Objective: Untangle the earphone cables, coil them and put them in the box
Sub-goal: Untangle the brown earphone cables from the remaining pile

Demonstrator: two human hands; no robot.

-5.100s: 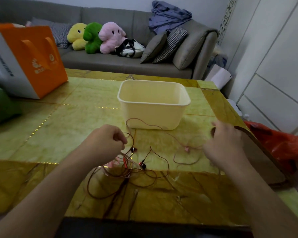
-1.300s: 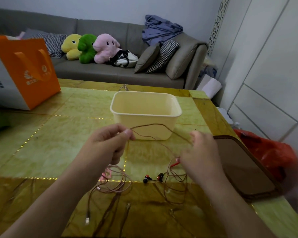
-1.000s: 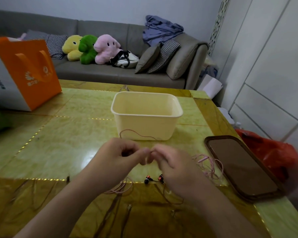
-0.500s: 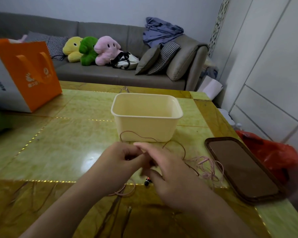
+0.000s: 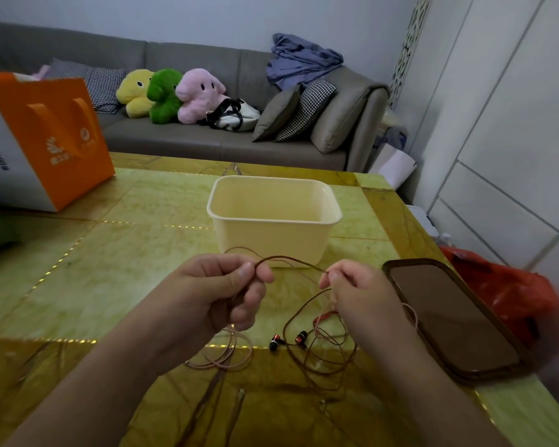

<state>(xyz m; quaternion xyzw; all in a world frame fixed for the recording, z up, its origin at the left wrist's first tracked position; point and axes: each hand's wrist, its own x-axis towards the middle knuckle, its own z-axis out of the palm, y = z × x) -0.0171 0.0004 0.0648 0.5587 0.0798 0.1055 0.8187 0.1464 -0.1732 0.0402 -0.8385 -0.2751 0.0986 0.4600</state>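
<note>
Above the glossy yellow-green worktop (image 5: 110, 269), the left hand (image 5: 217, 295) and right hand (image 5: 355, 291) are each pinching the thin brown earphone cable (image 5: 291, 262), stretching a span taut, probably to expose tangles. Slack loops are lying below, near the empty cream plastic box (image 5: 273, 240).

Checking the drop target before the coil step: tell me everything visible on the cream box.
The cream box is a rectangular open-topped tub with rounded corners and a rolled rim, in what looks like smooth matte plastic. It stands upright on the green-yellow table, beyond both hands. No lid shows, and the part of the inside in view holds nothing; the floor near the front wall is hidden. A loop of the brown earphone cable crosses in front of its lower front wall; whether it touches cannot be told.
</note>
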